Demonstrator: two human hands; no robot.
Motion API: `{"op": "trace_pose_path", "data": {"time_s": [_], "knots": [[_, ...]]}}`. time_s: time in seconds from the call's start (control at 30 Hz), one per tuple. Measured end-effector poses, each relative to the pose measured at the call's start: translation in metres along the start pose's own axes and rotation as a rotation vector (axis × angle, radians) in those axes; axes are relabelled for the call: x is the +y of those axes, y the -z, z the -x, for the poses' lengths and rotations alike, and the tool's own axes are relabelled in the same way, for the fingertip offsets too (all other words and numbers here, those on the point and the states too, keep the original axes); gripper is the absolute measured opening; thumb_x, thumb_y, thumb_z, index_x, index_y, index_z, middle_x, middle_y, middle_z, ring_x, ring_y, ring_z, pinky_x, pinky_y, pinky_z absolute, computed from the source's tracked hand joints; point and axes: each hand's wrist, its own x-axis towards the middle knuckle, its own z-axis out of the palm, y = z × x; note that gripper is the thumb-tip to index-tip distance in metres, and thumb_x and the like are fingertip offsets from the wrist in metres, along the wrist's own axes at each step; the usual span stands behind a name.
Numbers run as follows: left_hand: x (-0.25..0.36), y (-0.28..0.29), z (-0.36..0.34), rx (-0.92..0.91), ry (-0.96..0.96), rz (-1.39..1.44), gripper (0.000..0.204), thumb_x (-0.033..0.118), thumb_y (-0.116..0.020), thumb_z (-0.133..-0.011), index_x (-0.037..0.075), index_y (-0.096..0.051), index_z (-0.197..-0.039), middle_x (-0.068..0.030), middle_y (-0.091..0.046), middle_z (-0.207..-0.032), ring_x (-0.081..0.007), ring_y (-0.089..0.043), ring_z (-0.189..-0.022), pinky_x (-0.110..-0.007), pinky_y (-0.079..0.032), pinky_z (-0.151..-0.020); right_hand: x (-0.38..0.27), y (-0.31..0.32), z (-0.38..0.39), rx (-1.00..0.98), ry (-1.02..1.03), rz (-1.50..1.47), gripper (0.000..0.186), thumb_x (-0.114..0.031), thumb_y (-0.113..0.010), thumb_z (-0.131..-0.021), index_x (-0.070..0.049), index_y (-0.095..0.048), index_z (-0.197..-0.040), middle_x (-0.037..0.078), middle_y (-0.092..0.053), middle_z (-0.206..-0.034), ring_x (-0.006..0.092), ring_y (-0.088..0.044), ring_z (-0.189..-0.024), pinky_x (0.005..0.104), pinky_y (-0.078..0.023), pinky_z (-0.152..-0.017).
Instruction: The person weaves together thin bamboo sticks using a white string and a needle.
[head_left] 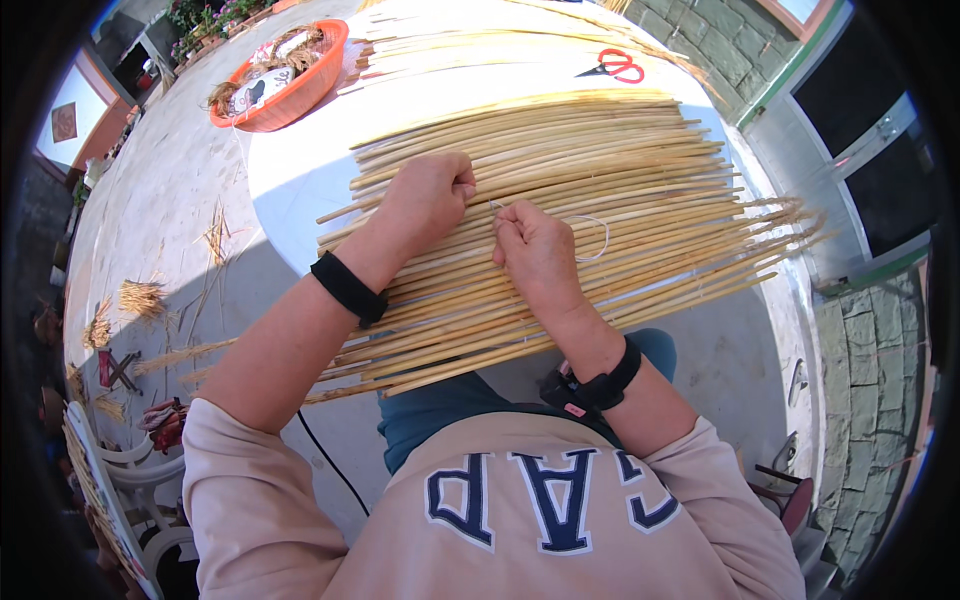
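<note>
A mat of long straw-coloured stalks (640, 170), laid side by side, spreads over the white round table (290, 170) and past its near edge above my lap. My left hand (428, 195) rests on the stalks, fingers curled closed; whatever they hold is hidden. Just right of it, my right hand (538, 250) pinches what looks like a thin needle (494, 205), its tip pointing toward the left hand. White thread (606, 238) loops out over the stalks beside the right hand. Small pale stitches show across some stalks.
Red-handled scissors (622, 68) lie beyond the mat. More loose stalks (440, 45) cover the table's far side. An orange basin (310, 95) holding bundled material stands at the far left. Straw bundles (142, 297) lie on the floor at left, near a white plastic chair (135, 475).
</note>
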Motion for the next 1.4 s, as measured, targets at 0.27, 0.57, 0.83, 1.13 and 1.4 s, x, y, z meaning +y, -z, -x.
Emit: {"op": "trace_pose_path", "data": {"time_s": [0.27,0.57,0.83,1.13,1.4], "knots": [[0.001,0.002,0.004,0.0,0.007,0.015,0.008,0.006,-0.052,-0.072,0.001,-0.058,-0.073,-0.0195,-0.058,-0.069,-0.0353,-0.057,-0.069,-0.04,-0.045,-0.062,-0.005,0.002,0.002,0.0,0.008,-0.019,0.01,-0.007,-0.053,-0.081,0.001,-0.058,-0.077,0.005,-0.054,-0.052,0.0079,-0.051,-0.046,0.0227,-0.039,-0.044],[-0.004,0.0,0.002,0.002,-0.052,0.002,0.01,0.008,-0.058,-0.075,-0.001,-0.055,-0.077,-0.0169,-0.056,-0.063,-0.0265,-0.053,-0.056,-0.034,-0.041,-0.055,-0.004,0.003,-0.002,0.002,0.024,-0.02,0.011,-0.007,-0.053,-0.081,0.002,-0.058,-0.078,0.005,-0.054,-0.052,0.0085,-0.052,-0.046,0.0231,-0.04,-0.045],[-0.004,0.004,-0.002,-0.041,0.08,0.052,0.011,0.008,-0.052,-0.072,0.001,-0.059,-0.074,-0.0194,-0.06,-0.073,-0.034,-0.058,-0.072,-0.038,-0.045,-0.065,-0.003,-0.001,-0.002,-0.01,0.04,0.027,0.008,-0.01,-0.054,-0.077,-0.004,-0.056,-0.073,0.015,-0.056,-0.058,0.0332,-0.056,-0.057,0.0391,-0.044,-0.053],[-0.003,0.0,-0.005,-0.034,0.06,-0.053,0.013,0.012,-0.055,-0.077,0.0,-0.058,-0.08,-0.0173,-0.058,-0.068,-0.0288,-0.056,-0.064,-0.035,-0.043,-0.06,-0.01,0.004,-0.002,-0.045,-0.083,-0.073,0.007,-0.007,-0.052,-0.078,-0.002,-0.054,-0.073,0.012,-0.057,-0.056,0.0242,-0.057,-0.051,0.0333,-0.044,-0.048],[0.007,0.003,0.002,0.025,0.008,-0.041,0.015,0.012,-0.061,-0.072,-0.001,-0.056,-0.076,-0.0151,-0.056,-0.063,-0.0273,-0.054,-0.059,-0.034,-0.042,-0.055,-0.021,0.01,0.0,-0.078,-0.337,-0.308,0.009,-0.005,-0.049,-0.082,0.001,-0.056,-0.08,0.005,-0.055,-0.055,0.0087,-0.052,-0.047,0.023,-0.041,-0.043]]}}
